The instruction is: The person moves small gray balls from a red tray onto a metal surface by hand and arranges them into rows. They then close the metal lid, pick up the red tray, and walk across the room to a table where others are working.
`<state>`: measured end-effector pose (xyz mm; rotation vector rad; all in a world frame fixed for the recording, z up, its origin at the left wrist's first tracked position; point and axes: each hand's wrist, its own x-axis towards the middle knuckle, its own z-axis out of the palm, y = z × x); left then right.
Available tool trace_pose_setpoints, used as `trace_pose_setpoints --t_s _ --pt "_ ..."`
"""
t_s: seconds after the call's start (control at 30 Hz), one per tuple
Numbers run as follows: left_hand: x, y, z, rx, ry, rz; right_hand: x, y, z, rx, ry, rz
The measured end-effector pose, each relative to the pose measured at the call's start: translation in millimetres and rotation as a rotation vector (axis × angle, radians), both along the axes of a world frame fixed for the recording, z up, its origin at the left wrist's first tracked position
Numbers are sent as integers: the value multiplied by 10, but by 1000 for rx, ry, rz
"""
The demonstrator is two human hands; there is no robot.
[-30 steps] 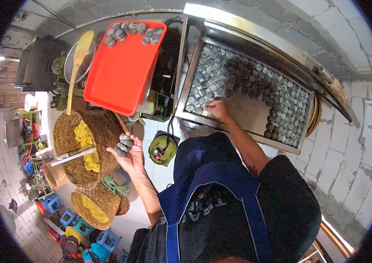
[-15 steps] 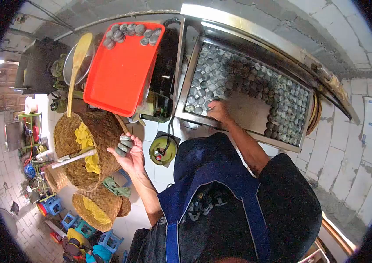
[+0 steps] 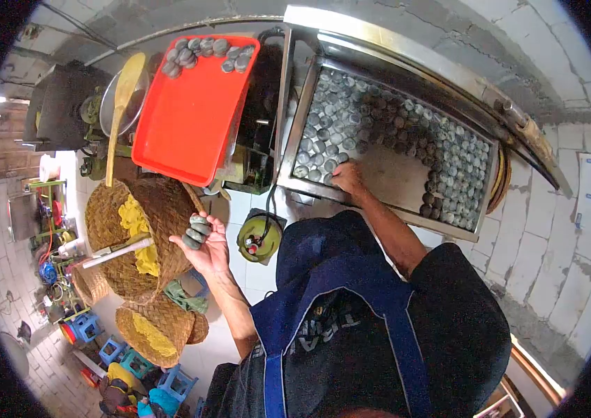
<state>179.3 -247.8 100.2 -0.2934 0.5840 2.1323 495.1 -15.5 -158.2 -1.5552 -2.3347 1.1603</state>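
Several flat, round grey-green cakes (image 3: pixel 198 230) lie stacked along the fingers of my left hand (image 3: pixel 209 252), palm up and curled round them, in front of the woven baskets. My right hand (image 3: pixel 349 178) reaches over the near left part of a wide metal griddle (image 3: pixel 396 171). Its fingers are bent together at a cake (image 3: pixel 342 159) beside the bare patch; the fingertips are partly hidden. Many similar cakes cover the griddle in rows, paler at the right and left, darker near the middle.
A red tray (image 3: pixel 187 118) with grey cakes at its far end stands left of the griddle. A wooden paddle (image 3: pixel 123 104) rests across a metal bowl (image 3: pixel 107 104). Woven baskets (image 3: pixel 177 209) hold yellow material. A green round device (image 3: pixel 259 237) sits below the griddle's corner.
My right hand has shifted very slightly right and down at the griddle, where another cake shows by its fingers. My left hand stays in place with its cakes.
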Motion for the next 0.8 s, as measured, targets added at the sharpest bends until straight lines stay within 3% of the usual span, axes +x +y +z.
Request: trace_pose_setpoints --t_s 0.07,0.13,0.17,0.23,0.33,0.47,0.57,0.63,0.73,0.8 --pt "8 11 1 1 -9 -2 -3 0 109 -28 81 -15" --pt "18 33 15 -6 -8 2 -53 -15 289 -504 270 -410" --pt "18 39 21 -7 -6 4 -58 -2 319 -506 272 -408" --pt "27 53 27 18 23 -16 3 27 224 -112 -68 -71" --pt "50 64 24 15 27 -12 54 1 146 -125 105 -32" --pt "49 66 26 -4 -11 -23 98 -40 166 -139 231 -10" --pt "81 91 41 -12 -7 4 103 -72 347 -86 73 -108" --pt "76 91 22 -25 -11 -11 78 -100 471 177 64 -146" --pt "87 97 -2 -17 40 -36 12 -82 728 137 -170 -137" --pt "96 115 -3 -29 39 -40 -23 -79 791 132 -172 -165"
